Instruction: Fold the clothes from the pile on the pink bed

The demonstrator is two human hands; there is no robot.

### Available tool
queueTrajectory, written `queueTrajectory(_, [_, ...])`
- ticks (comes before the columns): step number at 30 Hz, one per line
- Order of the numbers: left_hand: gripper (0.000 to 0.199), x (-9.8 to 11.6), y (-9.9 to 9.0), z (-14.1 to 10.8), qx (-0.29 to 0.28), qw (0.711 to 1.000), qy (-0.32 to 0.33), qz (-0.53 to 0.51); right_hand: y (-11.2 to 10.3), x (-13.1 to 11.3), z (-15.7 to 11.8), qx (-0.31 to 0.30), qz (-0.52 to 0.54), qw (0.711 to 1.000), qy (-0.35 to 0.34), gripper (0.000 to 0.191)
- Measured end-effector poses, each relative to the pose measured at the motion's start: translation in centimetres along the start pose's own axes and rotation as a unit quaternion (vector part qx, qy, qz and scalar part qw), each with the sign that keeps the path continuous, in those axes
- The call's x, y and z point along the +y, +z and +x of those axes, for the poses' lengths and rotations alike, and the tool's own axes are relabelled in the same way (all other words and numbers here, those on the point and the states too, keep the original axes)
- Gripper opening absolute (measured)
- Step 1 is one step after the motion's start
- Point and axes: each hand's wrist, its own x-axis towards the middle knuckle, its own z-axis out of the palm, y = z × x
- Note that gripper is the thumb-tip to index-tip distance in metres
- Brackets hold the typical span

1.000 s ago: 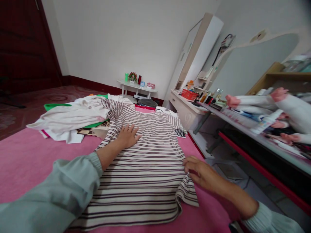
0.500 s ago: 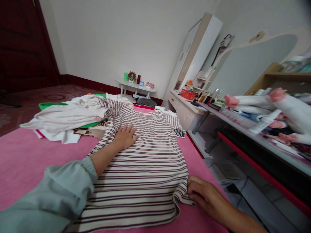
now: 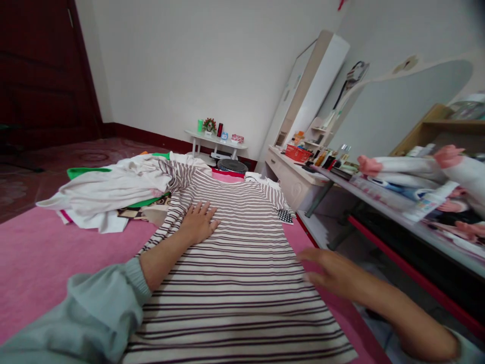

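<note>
A white shirt with dark stripes (image 3: 242,258) lies spread over the pink bed cover (image 3: 94,253), its hem toward me and its sleeves at the far end. My left hand (image 3: 198,222) rests flat on the upper left part of the shirt with the fingers spread. At the shirt's right edge is my right hand (image 3: 329,270), a little blurred, with thumb and fingers apart and nothing between them. The shirt's lower right corner lies flat near the bed's edge.
A pile of white and green clothes (image 3: 109,184) lies at the far left of the bed. To the right stand a dresser (image 3: 290,177) and a glass shelf (image 3: 379,202) crowded with bottles and a plush toy. A small white table (image 3: 215,140) is by the wall.
My right hand has let go of the shirt's right side and moved up and right. The bunched lower right corner is now spread out flat. My left hand stays on the shirt.
</note>
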Motion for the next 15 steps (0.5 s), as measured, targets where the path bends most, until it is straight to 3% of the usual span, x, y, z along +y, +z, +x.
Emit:
queueTrajectory(3, [0.062,-0.1,0.0,-0.1,0.004,1.000,-0.001,-0.003,2.1,-1.1,6.3,0.115,-0.011,0.991,-0.068,0.058])
queueTrajectory(5, [0.062,-0.2,0.1,-0.1,0.010,1.000,0.001,-0.006,4.5,-0.9,9.8,0.177,-0.040,0.982,-0.058,0.060])
queueTrajectory(8, [0.062,-0.3,0.1,-0.1,0.015,1.000,0.001,-0.013,7.1,-0.5,13.8,0.132,-0.090,0.987,0.004,0.056])
queueTrajectory(10, [0.062,-0.2,0.1,-0.1,0.014,1.000,-0.001,-0.016,7.2,-1.1,16.0,0.099,-0.119,0.987,0.048,0.049])
queueTrajectory(12, [0.062,-0.1,-0.1,-0.2,0.014,1.000,-0.005,-0.018,6.4,-3.2,18.1,0.119,-0.127,0.983,0.063,0.043])
queueTrajectory(15, [0.061,0.0,-0.3,-0.3,0.018,1.000,-0.009,-0.022,6.1,-7.9,21.2,0.192,-0.081,0.978,0.026,0.043])
